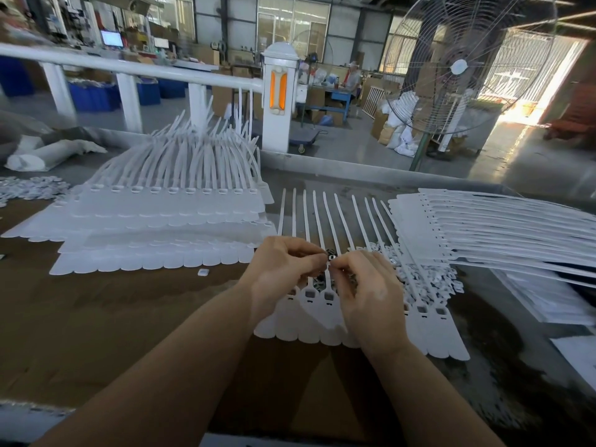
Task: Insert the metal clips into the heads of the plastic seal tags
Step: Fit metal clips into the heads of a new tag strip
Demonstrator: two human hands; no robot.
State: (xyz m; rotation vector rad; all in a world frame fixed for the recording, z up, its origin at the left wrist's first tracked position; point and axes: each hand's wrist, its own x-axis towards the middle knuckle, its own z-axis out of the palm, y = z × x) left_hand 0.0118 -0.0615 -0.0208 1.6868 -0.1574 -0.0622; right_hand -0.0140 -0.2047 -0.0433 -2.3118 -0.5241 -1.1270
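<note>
On my far left I see a scatter of clips (30,188) lying on the worktop (129,304), and next to it a tall stack of tag strips (161,230) with their tails curving upward; whether their heads already carry clips I cannot tell from here. One loose clip (203,273) lies alone on the brown board just in front of that stack. In the middle, I have the strip in hand (322,317) lying flat, tails pointing away from me, heads near me. My left hand (283,272) and right hand (361,285) meet above it, the fingers of both curled and pinched together on a small clip (331,257) held between the fingertips, raised over the tails and not yet seated in any head. The heads I can see on either side of my hands look like dark open sockets, so I judge this strip to be barely begun, if at all. Just right of my hands a pile of clips (429,279) rests on the tails, within easy reach. Farther right, a fanned stack of strips (483,227) lies flat, which I take to be waiting work. Most of the job, as I read it, is left.
</note>
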